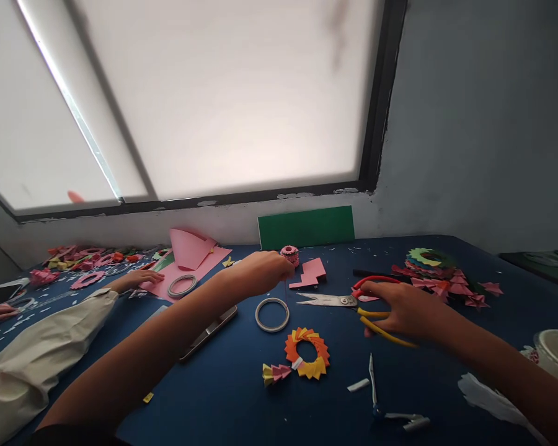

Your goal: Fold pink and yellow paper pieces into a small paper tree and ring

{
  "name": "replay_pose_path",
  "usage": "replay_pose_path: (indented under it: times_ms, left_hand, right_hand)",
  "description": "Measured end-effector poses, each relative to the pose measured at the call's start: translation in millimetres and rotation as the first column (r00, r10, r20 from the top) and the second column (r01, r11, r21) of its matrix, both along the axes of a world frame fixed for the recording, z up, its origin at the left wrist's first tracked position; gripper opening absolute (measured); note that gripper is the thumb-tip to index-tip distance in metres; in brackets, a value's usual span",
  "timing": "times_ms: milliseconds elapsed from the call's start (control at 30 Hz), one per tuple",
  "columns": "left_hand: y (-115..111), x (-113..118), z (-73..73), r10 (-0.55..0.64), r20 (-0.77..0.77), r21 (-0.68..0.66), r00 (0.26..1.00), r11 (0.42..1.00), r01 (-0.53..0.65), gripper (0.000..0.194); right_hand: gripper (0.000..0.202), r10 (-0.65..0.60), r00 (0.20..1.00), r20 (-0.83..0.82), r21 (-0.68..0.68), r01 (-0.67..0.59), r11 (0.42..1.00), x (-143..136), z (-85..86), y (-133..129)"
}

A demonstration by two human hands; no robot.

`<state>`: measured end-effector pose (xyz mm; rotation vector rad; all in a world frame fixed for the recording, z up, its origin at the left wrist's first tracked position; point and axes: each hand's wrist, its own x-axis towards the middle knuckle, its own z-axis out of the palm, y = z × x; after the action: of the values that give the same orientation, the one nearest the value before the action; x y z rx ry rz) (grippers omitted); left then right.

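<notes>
My left hand [275, 267] is closed in a pinch, and a thin reddish thread [286, 290] hangs below its fingers. Just behind it stands a small pink ruffled roll [289, 253]. Beneath the thread lies a roll of tape [272, 314]. My right hand [395, 310] grips scissors [328, 300] by their red and yellow handles; the blades point left toward the thread and sit slightly apart. Nearer to me are an orange and yellow folded-paper ring [326, 356] and a small pink and yellow folded-paper piece [275, 373]. Pink cut paper [313, 271] lies behind the scissors.
Another person's hand [139, 280], in a beige sleeve, rests on pink paper [195, 266] with a second tape roll [182, 285]. Folded-paper pieces [458, 286] heap up at right. A compass-like tool [376, 409] lies in front. A green board [307, 227] leans on the wall.
</notes>
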<state>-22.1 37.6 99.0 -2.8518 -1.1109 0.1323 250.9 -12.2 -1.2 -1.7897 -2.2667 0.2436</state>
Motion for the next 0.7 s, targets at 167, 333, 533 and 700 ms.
replay_pose_path:
  times_ms: [167,333,533,700]
  left_hand:
    - [6.5,7.7,3.6,-0.038,0.022,0.011,0.999,0.999,0.038,0.027]
    - [9.8,17.2,3.7,-0.078,0.038,0.017,0.996,0.997,0.077,0.022]
    - [14.8,28.7,6.6,-0.105,0.056,0.01,0.993,0.995,0.104,0.021]
    - [33.7,30.1,7.2,-0.069,0.13,-0.002,0.989,0.998,0.069,0.019]
  right_hand:
    - [0.07,-0.048,0.997,0.054,0.01,0.047,0.999,-11.0,16.3,-0.9]
    - [0.069,-0.055,0.994,0.097,-0.009,0.056,0.998,-15.4,25.7,3.0]
    - [0.064,-0.084,0.98,0.181,-0.014,0.088,0.996,-19.2,33.1,14.0]
    - [0.057,-0.124,0.963,0.238,-0.015,0.132,0.991,-19.1,22.9,25.1]
